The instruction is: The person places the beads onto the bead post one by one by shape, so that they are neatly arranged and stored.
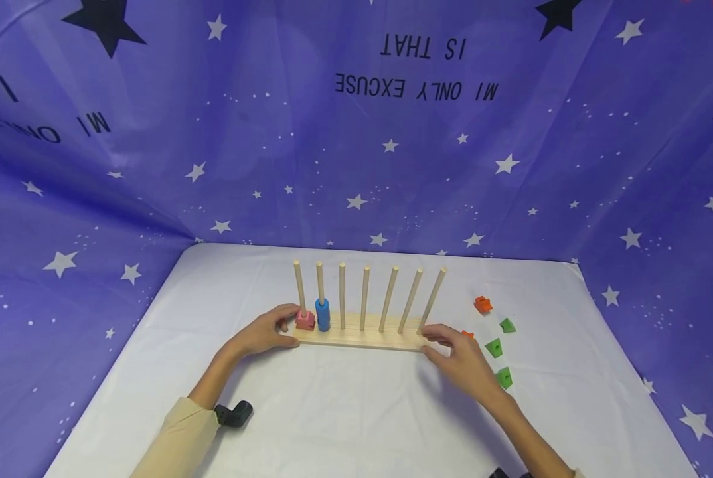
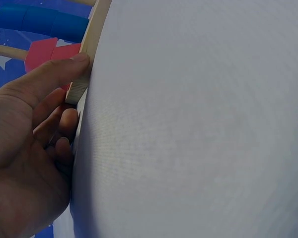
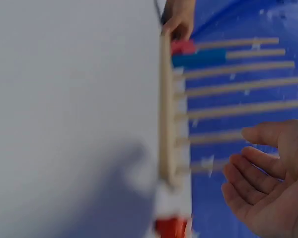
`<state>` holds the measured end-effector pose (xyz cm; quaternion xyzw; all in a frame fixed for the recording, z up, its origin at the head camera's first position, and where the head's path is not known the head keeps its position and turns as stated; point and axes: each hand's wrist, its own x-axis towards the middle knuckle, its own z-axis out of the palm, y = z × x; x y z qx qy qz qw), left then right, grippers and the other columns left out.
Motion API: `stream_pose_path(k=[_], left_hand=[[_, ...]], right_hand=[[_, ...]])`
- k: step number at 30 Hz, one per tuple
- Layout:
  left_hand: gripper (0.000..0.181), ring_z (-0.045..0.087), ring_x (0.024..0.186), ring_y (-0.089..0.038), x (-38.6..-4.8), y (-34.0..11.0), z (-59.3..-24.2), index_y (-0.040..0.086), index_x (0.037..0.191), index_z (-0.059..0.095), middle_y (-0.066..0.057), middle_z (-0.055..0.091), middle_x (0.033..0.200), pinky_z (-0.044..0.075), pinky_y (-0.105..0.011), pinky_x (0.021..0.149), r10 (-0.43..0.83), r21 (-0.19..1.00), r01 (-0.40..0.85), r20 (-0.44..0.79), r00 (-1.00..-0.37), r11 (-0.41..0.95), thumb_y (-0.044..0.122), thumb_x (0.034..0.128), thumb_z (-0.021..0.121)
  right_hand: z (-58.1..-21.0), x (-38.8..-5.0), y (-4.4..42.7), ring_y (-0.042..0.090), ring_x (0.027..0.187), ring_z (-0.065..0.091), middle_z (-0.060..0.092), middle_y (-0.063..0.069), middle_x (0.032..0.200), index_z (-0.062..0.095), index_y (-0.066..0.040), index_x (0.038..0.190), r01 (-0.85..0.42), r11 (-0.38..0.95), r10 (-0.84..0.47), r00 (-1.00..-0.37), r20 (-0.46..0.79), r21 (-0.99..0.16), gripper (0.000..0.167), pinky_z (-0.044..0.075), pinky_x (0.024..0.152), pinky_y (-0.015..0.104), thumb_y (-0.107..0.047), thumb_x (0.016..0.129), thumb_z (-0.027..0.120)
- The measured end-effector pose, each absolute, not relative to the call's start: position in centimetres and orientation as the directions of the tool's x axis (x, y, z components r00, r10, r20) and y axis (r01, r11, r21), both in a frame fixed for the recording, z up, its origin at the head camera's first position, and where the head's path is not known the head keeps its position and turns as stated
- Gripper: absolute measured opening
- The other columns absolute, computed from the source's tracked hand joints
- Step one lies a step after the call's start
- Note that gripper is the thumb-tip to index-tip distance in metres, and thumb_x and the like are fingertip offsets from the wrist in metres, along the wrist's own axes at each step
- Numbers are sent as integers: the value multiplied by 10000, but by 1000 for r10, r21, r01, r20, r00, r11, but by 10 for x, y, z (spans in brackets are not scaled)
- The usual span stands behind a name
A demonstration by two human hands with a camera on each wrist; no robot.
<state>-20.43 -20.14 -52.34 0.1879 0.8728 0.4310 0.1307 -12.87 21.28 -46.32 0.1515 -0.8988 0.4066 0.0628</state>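
A wooden base (image 1: 362, 340) with several upright pegs lies across the table. Pink pieces (image 1: 305, 321) sit on its leftmost peg and blue pieces (image 1: 323, 315) on the peg beside it. My left hand (image 1: 267, 330) grips the base's left end, its thumb (image 2: 72, 67) on the front edge in the left wrist view. My right hand (image 1: 461, 362) is at the base's right end, fingers relaxed and apart; in the right wrist view the hand (image 3: 273, 178) shows a gap from the wood and holds nothing.
Orange pieces (image 1: 483, 305) and several green pieces (image 1: 494, 348) lie on the white table (image 1: 344, 411) to the right, one orange piece partly behind my right hand. A black object (image 1: 234, 414) is beside my left sleeve. A purple star-printed cloth (image 1: 356, 172) stands behind the table.
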Motion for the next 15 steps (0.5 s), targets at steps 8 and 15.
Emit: stream_pose_path(k=[8, 15], left_hand=[[772, 475, 912, -195, -203, -201, -523, -65, 1440, 461, -175, 503, 1290, 388, -349, 815, 440, 791, 226, -60, -896, 569, 192, 812, 830], [776, 470, 917, -206, -203, -200, -521, -74, 1440, 452, -196, 481, 1322, 373, -401, 843, 439, 795, 218, -67, -896, 567, 176, 810, 829]], right_hand=[[-473, -100, 289, 340, 1018, 644, 684, 130, 1115, 700, -33, 1167, -191, 805, -82, -973, 214, -562, 336, 483, 851, 529, -98, 849, 787], [-485, -91, 324, 368, 953, 643, 675, 190, 1056, 655, 50, 1196, 2, 860, 18, -1000, 26, -510, 456, 492, 807, 535, -199, 842, 798]])
